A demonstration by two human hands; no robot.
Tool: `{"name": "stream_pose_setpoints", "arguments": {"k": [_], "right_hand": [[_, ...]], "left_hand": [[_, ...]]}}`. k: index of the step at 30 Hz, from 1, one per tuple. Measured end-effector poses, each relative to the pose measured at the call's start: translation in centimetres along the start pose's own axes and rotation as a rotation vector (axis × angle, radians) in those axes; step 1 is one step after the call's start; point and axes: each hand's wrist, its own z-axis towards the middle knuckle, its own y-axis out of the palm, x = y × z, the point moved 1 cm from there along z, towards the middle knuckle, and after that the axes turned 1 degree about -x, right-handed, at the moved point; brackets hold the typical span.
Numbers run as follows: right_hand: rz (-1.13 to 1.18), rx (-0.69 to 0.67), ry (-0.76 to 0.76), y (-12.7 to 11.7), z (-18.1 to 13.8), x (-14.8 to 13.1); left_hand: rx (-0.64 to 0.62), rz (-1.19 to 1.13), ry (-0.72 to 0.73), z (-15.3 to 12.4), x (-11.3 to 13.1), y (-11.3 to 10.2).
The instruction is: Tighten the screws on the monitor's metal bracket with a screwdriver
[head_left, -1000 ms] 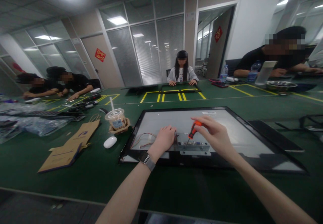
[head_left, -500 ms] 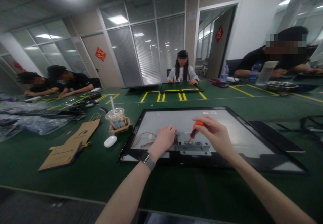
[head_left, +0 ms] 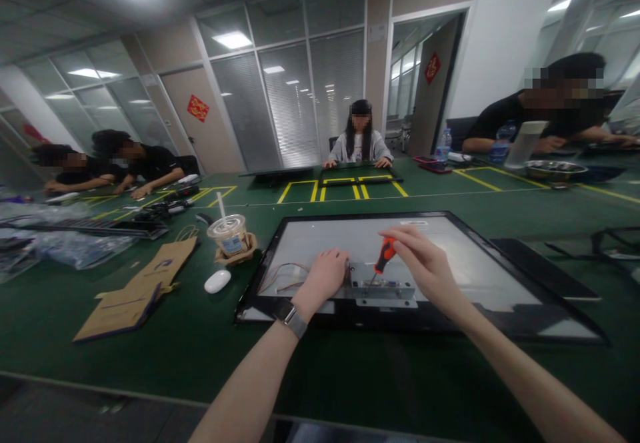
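Observation:
My right hand (head_left: 423, 256) is closed around the upper end of an orange-and-black screwdriver (head_left: 385, 255). Its shaft slants down to a row of ports on a metal bracket (head_left: 387, 293), though the exact contact of the tip is too small to make out. At the bracket's left end, my left hand (head_left: 327, 275) grips it with bent fingers, partly hiding that end. Both hands are over a large flat display panel (head_left: 450, 243) with a black frame, lying on the table. Thin wires (head_left: 283, 276) run across the panel left of my left hand.
Left of the panel are a drink cup (head_left: 230, 238) in a cardboard holder, a white mouse (head_left: 217, 282) and brown paper bags (head_left: 135, 293). A dark flat slab (head_left: 545, 270) lies on the right. Across the table a person (head_left: 359, 140) touches a black frame; other people sit at both sides.
The screwdriver's handle has swung a little, and more of it shows beside my right fingers. My left hand stays at the bracket. The view has shifted slightly.

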Motion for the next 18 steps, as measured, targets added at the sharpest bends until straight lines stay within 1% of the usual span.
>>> {"name": "stream_pose_setpoints", "arguments": {"k": [4, 10, 12, 16, 18], "right_hand": [[0.134, -0.094, 0.067, -0.12, 0.05, -0.16], [0.26, -0.06, 0.107, -0.15, 0.21, 0.17], [0.318, -0.071, 0.147, 0.04, 0.03, 0.42], [0.44, -0.148, 0.276, 0.48, -0.38, 0.6], [0.516, -0.166, 0.31, 0.63, -0.4, 0.5]], "left_hand": [[-0.023, 0.011, -0.006, 0.03, 0.08, -0.19], [-0.047, 0.003, -0.023, -0.06, 0.23, -0.44], [-0.039, -0.001, -0.022, -0.08, 0.26, -0.46], [-0.016, -0.008, -0.016, -0.12, 0.27, -0.43], [-0.012, -0.007, -0.013, -0.13, 0.25, -0.4]]}}
